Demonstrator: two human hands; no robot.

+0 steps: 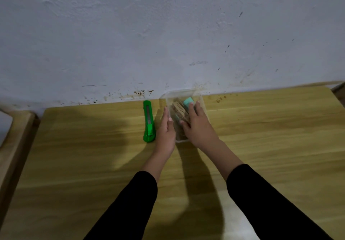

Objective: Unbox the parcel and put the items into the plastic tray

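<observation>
A clear plastic tray (179,92) stands on the wooden table near the wall. Inside it lie a brown cardboard item (178,109) and a teal block (188,102). My left hand (166,129) rests flat against the tray's left outer wall, fingers straight. My right hand (197,126) reaches into the tray from above, fingers spread over the brown item and touching the teal block; I cannot see whether it grips either. No parcel box is in view.
A green utility knife (149,122) lies on the table (270,137) just left of my left hand, lengthwise towards the wall. A white wall rises right behind the tray. A wooden ledge (13,142) runs along the left.
</observation>
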